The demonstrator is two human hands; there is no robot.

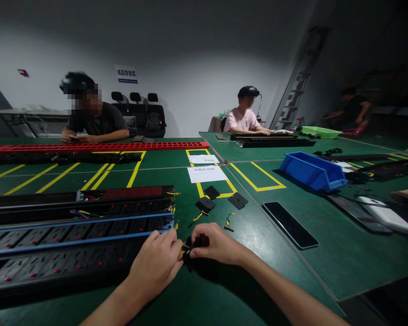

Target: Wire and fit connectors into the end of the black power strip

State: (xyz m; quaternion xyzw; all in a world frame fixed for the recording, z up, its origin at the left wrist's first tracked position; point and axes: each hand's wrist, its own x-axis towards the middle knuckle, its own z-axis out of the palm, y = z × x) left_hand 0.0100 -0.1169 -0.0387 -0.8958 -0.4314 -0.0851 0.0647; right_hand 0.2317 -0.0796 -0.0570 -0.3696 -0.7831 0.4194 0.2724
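1. We have both hands low in the middle of the frame, close together over the green table [258, 253].
2. Our right hand [215, 243] pinches a small dark piece [187, 251] between thumb and forefinger (its exact shape is lost in shadow). This piece sits just below the frame's centre, between our two hands.
3. Our left hand [156, 256] has its fingers curled in beside that piece, with a bit of yellow showing at the fingertips; we cannot tell whether it grips anything, because the knuckles hide it.
4. From the left edge to near the centre, we see long black socket strips [68, 265] dotted with red, and blue edging [88, 242] along one of them. Our left hand is near their right ends.
5. Just above our hands lie two short yellow-green wires [200, 216], apart from each other, and three black square plates [238, 200].
6. Right of centre we have a phone [290, 225] lying flat, and farther up a blue bin [311, 174].
7. Across the table, one person in dark clothing [104, 120] sits at upper left, and another in a pink shirt [243, 120] at upper right.
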